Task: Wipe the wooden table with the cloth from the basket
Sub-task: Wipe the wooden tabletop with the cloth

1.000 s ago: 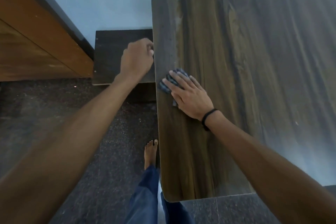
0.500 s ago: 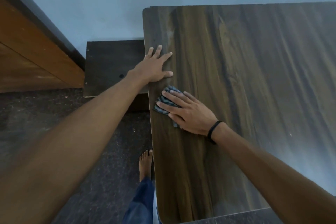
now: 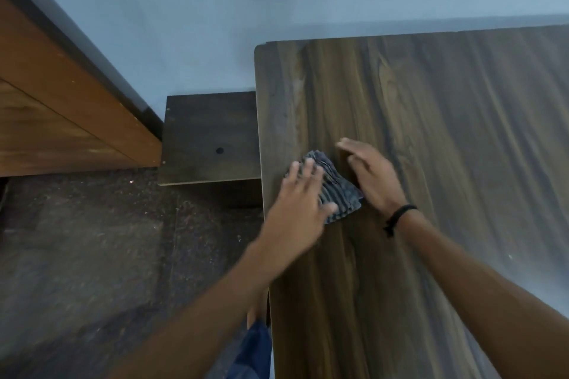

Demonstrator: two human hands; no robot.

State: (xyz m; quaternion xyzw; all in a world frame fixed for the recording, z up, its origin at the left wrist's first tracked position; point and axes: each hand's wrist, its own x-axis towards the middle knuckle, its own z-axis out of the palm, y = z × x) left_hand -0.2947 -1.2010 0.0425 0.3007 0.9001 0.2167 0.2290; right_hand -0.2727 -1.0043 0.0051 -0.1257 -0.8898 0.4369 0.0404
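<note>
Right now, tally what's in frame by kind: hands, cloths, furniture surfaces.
Hands: 2, left hand and right hand, both flat at the cloth
Cloths: 1, striped grey cloth
Furniture surfaces: 2, wooden table and dark low stand
Total: 5

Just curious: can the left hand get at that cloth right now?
Yes, it seems so: the left hand already lies on the cloth near the table edge, with the right hand beside it.
</note>
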